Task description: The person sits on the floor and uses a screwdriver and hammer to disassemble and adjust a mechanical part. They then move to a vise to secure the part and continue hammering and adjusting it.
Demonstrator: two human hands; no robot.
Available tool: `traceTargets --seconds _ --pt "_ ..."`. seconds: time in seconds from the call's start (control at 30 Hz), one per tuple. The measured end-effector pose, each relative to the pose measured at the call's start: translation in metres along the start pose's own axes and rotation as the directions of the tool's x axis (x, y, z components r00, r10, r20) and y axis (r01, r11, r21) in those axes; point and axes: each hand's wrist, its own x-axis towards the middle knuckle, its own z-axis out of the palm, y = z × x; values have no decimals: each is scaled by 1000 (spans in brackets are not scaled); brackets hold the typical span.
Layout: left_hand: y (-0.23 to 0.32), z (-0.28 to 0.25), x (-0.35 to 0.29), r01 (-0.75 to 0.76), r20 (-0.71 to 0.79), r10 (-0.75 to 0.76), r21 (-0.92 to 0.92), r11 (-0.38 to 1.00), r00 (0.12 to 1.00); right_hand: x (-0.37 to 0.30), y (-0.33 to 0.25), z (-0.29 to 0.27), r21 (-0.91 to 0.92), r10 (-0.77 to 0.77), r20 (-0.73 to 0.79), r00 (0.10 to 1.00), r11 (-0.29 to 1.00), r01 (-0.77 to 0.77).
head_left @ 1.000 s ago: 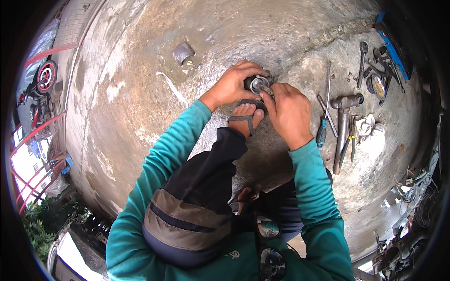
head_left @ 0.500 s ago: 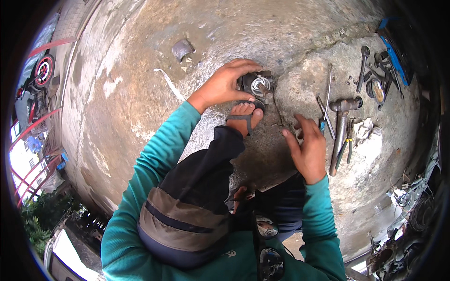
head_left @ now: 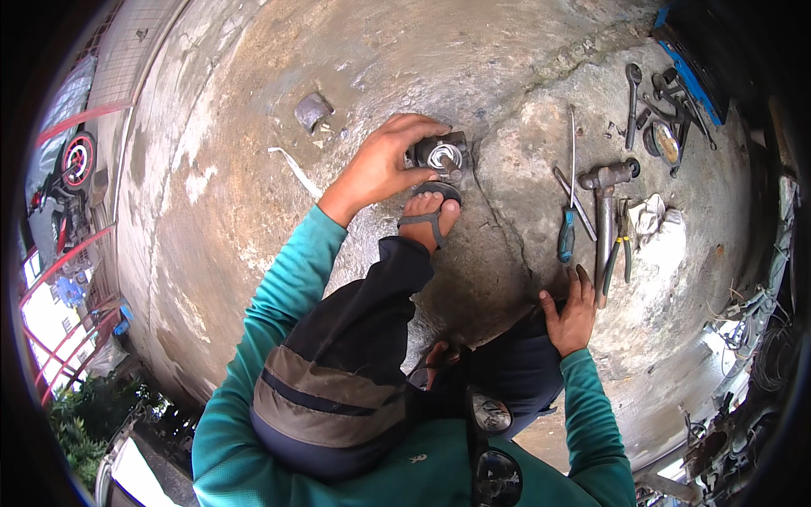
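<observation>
My left hand (head_left: 380, 162) is wrapped round the left side of a dark metal part (head_left: 445, 155), which stands on the concrete just beyond my sandalled foot (head_left: 429, 221). A pale, ringed coil with a rod-like stub shows on its upper face. The thumb lies on the near side, the fingers on the far side. My right hand (head_left: 571, 321) is open and holds nothing, fingers spread, beside my bent right knee. Nearest to it are the handle end of a hammer (head_left: 605, 228), a blue-handled screwdriver (head_left: 567, 235) and green-and-yellow pliers (head_left: 623, 245).
A crumpled white rag (head_left: 657, 223) lies right of the pliers. Farther right are a ratchet wrench (head_left: 632, 103), more dark tools and a blue-edged dark case (head_left: 688, 76). A grey block (head_left: 312, 111) and a white strip (head_left: 294, 167) lie at left. A crack (head_left: 504, 221) crosses the floor.
My right hand has drawn back toward my body, away from the screwdriver, down beside my knee. The left hand keeps its hold on the metal part. The whole view has shifted slightly.
</observation>
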Motion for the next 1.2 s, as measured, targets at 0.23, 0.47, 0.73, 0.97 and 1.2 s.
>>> traceTargets --seconds 0.23,0.47,0.73,0.97,1.2 --pt "-11 19 -2 5 1 -5 115 993 1000 3 2 -2 -15 33 86 996 999 -32" --pt "-19 23 0 -54 -35 60 138 989 998 2 0 -1 -48 45 105 993 998 -40" --pt "-23 24 -5 -74 -51 83 148 986 995 -2 3 1 -83 33 121 992 996 -24" --pt "-21 21 -5 -57 -20 62 174 983 998 -3 8 3 -78 30 126 992 997 -21" --pt "-9 3 -3 -94 78 80 197 976 994 -4 6 -2 -55 15 129 992 998 -8"
